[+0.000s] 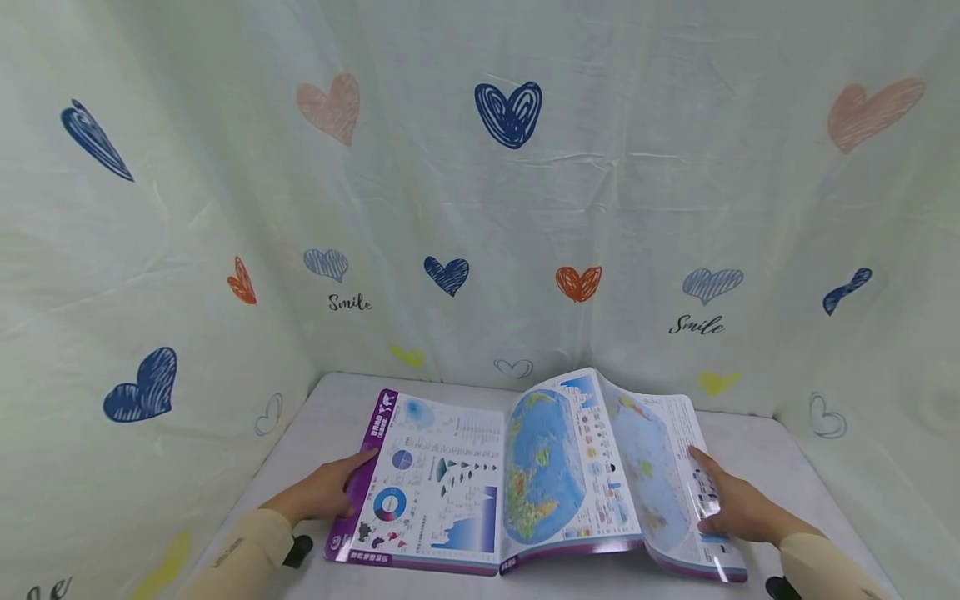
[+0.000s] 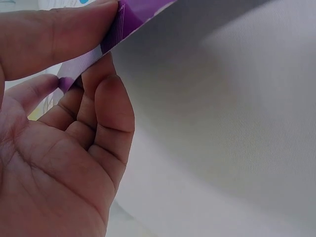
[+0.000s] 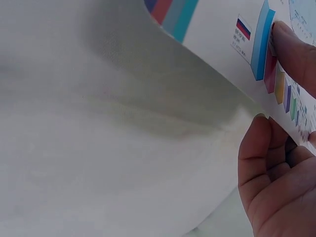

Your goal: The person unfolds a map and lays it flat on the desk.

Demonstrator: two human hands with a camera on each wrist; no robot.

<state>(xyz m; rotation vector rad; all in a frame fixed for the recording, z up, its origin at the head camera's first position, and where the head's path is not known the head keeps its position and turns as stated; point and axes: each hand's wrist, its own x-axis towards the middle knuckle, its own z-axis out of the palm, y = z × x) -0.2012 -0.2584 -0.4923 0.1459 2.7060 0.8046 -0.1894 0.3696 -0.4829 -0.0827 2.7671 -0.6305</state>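
Observation:
A large softcover map atlas (image 1: 457,450) lies spread on the white table, with charts on its left page. A raised page (image 1: 551,467) with a blue relief map bends up near the middle. My left hand (image 1: 318,492) holds the purple left edge; in the left wrist view the thumb lies on top of the purple margin (image 2: 140,12) and curled fingers sit beneath. At the opposite side my right hand (image 1: 742,507) grips the right edge. The right wrist view shows the thumb over the printed sheet (image 3: 217,44) and the other fingers bent under it.
The white tabletop (image 1: 292,433) shows around the atlas. Behind it and at both sides hangs a pale curtain (image 1: 637,208) printed with hearts and the word Smile. The curtain meets the table's back edge.

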